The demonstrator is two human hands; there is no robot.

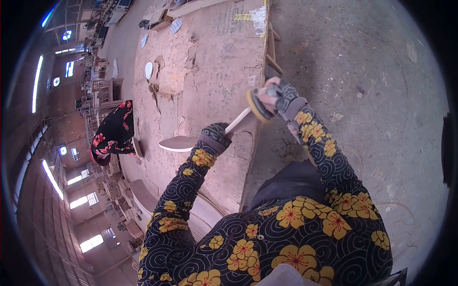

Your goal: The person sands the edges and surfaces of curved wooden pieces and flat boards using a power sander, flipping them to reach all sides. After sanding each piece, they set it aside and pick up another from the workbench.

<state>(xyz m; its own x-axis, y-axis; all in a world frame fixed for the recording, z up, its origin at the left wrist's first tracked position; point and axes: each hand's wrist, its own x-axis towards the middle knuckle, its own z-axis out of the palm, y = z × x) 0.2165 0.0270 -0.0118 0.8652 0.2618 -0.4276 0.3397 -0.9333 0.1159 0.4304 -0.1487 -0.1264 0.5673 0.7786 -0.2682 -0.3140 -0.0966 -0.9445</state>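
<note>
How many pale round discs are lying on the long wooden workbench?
3. One disc lies near the bench's far end, a second disc lies just nearer along the left edge, and a third disc lies nearer again. Others may be hidden beyond the frame.

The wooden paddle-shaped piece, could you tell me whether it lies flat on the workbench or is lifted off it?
Lifted: the left hand holds the wooden piece above the workbench, while the right hand presses a sanding disc against it.

Left hand (217, 133) and right hand (279, 97) both gloved, clenched, arms outstretched.
</note>
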